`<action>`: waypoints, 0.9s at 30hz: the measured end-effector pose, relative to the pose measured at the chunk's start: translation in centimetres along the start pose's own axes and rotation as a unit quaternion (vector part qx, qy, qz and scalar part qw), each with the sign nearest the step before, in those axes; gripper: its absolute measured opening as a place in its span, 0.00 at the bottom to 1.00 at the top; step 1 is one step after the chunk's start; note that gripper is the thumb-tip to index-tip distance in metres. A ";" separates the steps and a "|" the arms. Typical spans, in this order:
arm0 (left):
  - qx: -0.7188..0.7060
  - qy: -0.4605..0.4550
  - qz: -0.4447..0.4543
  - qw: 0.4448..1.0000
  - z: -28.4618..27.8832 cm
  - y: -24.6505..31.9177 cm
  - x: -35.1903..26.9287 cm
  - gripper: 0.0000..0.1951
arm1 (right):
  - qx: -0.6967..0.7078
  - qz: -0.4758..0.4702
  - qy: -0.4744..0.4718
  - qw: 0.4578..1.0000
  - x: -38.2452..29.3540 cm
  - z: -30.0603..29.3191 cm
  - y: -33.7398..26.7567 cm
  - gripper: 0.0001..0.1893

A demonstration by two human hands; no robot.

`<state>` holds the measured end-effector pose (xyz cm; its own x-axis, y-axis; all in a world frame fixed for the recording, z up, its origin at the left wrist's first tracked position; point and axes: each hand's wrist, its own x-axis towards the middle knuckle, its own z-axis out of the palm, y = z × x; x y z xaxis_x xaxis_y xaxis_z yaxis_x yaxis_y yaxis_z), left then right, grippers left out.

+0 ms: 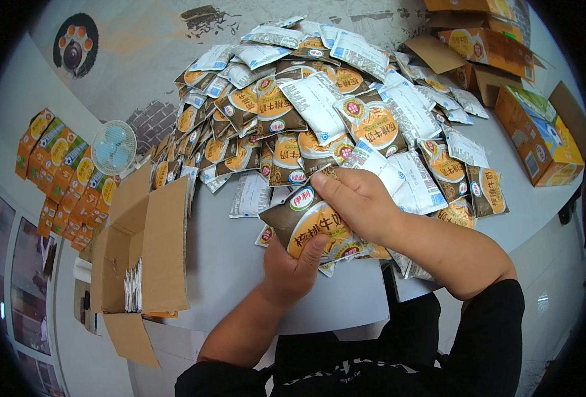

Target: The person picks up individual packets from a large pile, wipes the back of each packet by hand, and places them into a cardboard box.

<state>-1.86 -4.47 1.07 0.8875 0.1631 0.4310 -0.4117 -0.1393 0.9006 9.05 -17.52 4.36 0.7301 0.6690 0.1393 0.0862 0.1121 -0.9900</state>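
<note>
A brown and orange milk pouch [317, 223] is held between both hands above the table's front part, its printed face up. My left hand [293, 263] grips its lower left side, thumb on top. At its upper right side, my right hand [357, 203] pinches the edge between thumb and fingers. Behind and under the hands lies a large heap of like pouches, some with the printed front up, others with the white back [315, 106] up. An open cardboard box [166, 248] stands left of the hands, with several pouches [133, 288] upright in its near end.
The grey table [223, 293] has a curved front edge near my body. Orange cartons [541, 139] stand at the right, some with open flaps. More cartons [69, 183] are stacked at the far left, beside a white fan [114, 147]. A wall rises behind the heap.
</note>
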 end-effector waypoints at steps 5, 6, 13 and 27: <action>0.019 0.022 -0.044 0.999 -0.5 0.1 0.1 0.18 | 0.067 -0.069 0.032 0.995 0.8 0.4 1.0 0.21; 0.045 0.058 -0.035 0.997 -0.4 0.4 0.4 0.17 | 0.050 -0.089 0.039 0.994 0.8 0.4 1.0 0.20; 0.053 0.148 0.060 0.986 -2.2 0.7 2.8 0.15 | -0.252 -0.283 0.012 0.925 -0.7 0.9 0.3 0.25; 0.244 0.102 0.208 0.942 -3.1 1.7 1.1 0.18 | 0.174 -0.026 -0.064 0.982 -0.7 1.2 -0.3 0.18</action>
<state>-2.18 -1.53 3.23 0.5917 0.1730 0.7874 -0.5269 -0.6562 0.5401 7.70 -17.20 4.59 0.6384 0.7398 0.2125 -0.1328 0.3779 -0.9163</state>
